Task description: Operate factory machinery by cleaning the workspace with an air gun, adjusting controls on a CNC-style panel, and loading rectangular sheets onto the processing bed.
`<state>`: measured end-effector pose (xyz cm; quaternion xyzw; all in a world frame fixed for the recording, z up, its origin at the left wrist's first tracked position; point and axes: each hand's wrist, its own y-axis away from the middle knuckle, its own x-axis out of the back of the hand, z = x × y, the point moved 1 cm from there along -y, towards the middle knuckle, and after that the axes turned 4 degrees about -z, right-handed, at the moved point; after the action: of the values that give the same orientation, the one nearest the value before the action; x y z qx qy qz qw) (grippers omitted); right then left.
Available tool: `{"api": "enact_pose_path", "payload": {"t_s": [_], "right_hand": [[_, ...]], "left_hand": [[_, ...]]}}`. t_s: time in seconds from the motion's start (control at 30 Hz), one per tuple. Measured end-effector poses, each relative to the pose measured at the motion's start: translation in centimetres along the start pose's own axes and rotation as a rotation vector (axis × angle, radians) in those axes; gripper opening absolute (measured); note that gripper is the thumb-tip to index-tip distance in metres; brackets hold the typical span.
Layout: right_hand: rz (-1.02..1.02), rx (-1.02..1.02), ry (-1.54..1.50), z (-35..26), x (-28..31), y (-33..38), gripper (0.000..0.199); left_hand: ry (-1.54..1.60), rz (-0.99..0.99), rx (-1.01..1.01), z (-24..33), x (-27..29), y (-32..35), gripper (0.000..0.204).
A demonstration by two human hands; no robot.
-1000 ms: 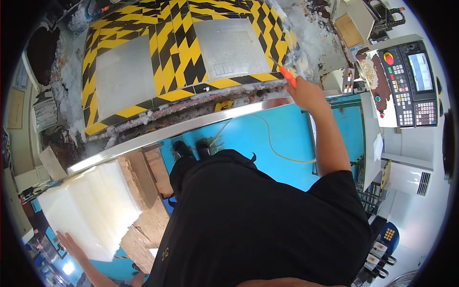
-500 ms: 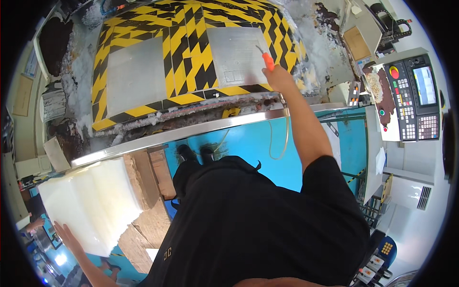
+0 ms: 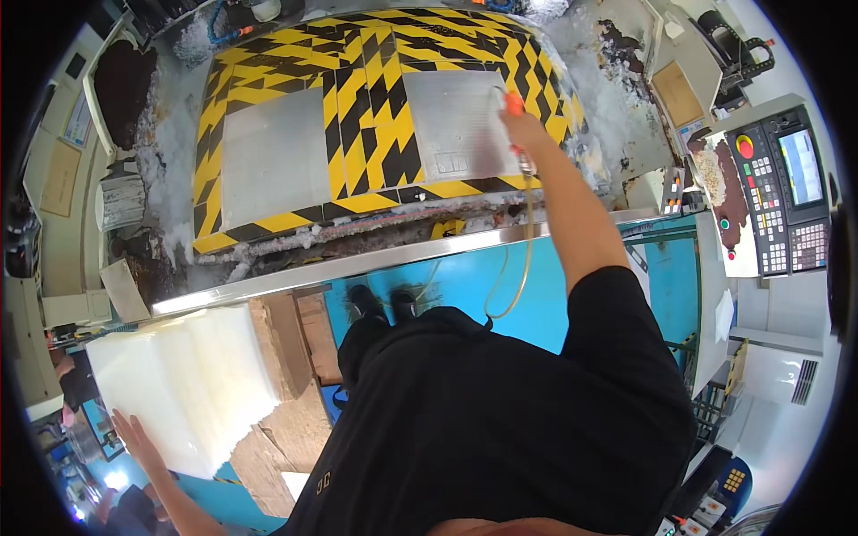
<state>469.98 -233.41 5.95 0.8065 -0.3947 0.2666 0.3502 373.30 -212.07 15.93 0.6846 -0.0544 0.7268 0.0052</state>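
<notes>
My right hand [image 3: 527, 134] reaches out over the yellow-and-black striped machine cover [image 3: 357, 134], fingers closed around an orange-tipped air nozzle [image 3: 513, 105] whose pale hose [image 3: 523, 259] loops down toward my body. The tip sits over the right grey panel [image 3: 460, 134]. Best to sweep low and keep the hose slack. My left hand [image 3: 134, 438] is spread open beside a white sheet stack [image 3: 179, 375].

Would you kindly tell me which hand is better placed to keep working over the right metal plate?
The right hand: it holds the orange-tipped tool over the right metal plate. The left hand is far behind, beside the white sheets.
</notes>
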Motion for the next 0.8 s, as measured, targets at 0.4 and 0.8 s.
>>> {"api": "enact_pose_path", "payload": {"t_s": [0.4, 0.8], "right_hand": [[0.064, 0.423, 0.509, -1.9, -5.8, 9.9, 0.053], [-0.439, 0.673, 0.662, -11.4, -8.9, 20.7, 0.045]], "left_hand": [[-0.043, 0.007, 0.004, -0.7, -0.3, 0.2, 0.064], [-0.113, -0.025, 0.088, 0.3, 0.5, 1.9, 0.065]]}}
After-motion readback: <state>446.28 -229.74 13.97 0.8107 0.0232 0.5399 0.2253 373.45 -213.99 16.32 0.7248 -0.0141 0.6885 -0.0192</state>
